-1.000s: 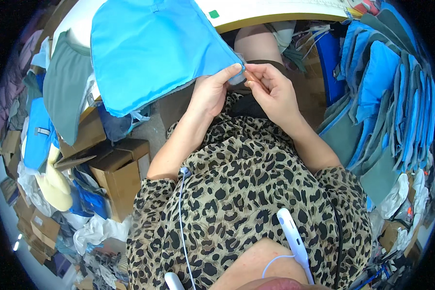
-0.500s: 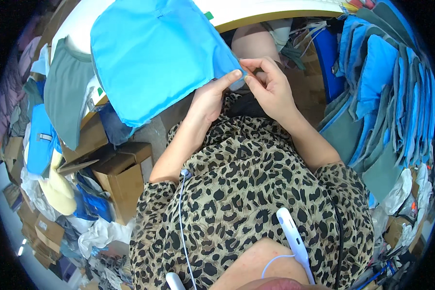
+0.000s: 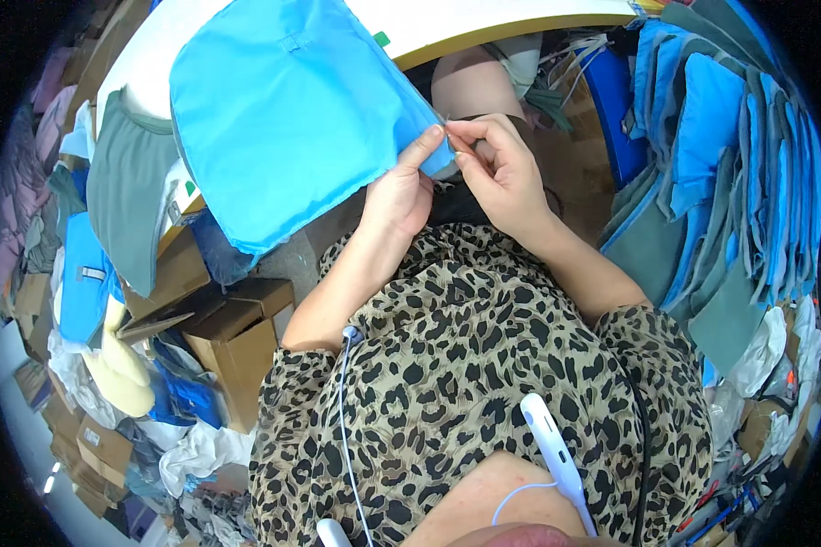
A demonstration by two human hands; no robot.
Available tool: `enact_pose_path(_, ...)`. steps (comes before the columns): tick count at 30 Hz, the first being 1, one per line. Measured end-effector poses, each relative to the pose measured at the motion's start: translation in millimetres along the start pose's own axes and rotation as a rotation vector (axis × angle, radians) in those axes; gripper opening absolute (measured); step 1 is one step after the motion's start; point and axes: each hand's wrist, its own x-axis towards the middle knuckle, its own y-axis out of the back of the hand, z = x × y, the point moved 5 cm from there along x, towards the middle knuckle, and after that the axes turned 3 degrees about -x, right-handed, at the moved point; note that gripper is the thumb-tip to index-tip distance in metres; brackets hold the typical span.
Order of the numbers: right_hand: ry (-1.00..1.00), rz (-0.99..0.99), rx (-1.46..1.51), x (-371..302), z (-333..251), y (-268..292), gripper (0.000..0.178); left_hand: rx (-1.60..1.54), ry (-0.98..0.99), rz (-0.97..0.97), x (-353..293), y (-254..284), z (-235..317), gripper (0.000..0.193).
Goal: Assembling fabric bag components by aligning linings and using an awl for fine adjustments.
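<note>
1. You have the blue panel (image 3: 283, 128) in front of you, toward your left. Its far part lies over the white surface (image 3: 538, 14), and its near part reaches past the yellow edge toward you.

2. Your left hand (image 3: 400, 191) is pinching the panel close to its right-hand near corner (image 3: 436, 162), thumb on top; the fingers below are mostly hidden.

3. Your right hand (image 3: 506, 178) is at that same corner, thumb and forefinger drawn close, the other fingers curled in. Whether they grip the cloth's edge or some small thing, you cannot tell from this view.

4. The step in hand appears to be close fingertip work on the corner: the left hand steadies the cloth while the right works at its rim. What exactly is being done there is too small to make out.

5. The next move seems to call for a firm left pinch and a light, precise right fingertip grip, with the edge fairly taut between them. Slack cloth could let the corner slip or fold.

6. The grey piece (image 3: 135, 178) hangs off the surface at your left, and the stack (image 3: 707, 137) of blue and grey pieces is well apart at your right; neither hand touches them.
</note>
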Motion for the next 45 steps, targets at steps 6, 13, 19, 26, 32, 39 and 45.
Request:
enact_pose_path(6,0.053,0.030,0.027,4.0,0.6,-1.3,0.021,-0.006,-0.023,0.001,-1.7,2.0,1.1,0.049)
enact_pose_path(13,0.051,0.025,-0.005,6.9,-2.0,-4.2,0.021,0.069,-0.065,0.004,-6.9,2.3,4.9,0.046)
enact_pose_path(19,0.069,-0.011,-0.118,7.0,-12.7,-0.9,0.021,0.101,-0.121,-0.008,-15.1,-7.0,7.1,0.043)
enact_pose_path(26,-0.037,-0.085,-0.103,-1.0,-19.6,15.0,0.027,-0.020,-0.150,0.056,-16.2,-16.7,7.9,0.030)
enact_pose_path(32,-0.030,-0.096,-0.053,-1.9,-24.4,17.0,0.027,-0.195,-0.029,0.073,-14.8,-18.1,5.5,0.026)
enact_pose_path(39,0.001,-0.127,-0.199,-4.0,-33.8,18.1,0.025,-0.114,-0.043,0.019,-20.0,-12.8,1.7,0.029)
enact_pose_path(45,-0.018,-0.124,-0.188,-4.7,-33.2,15.2,0.023,-0.073,-0.064,-0.007,-20.4,-13.0,2.4,0.025)
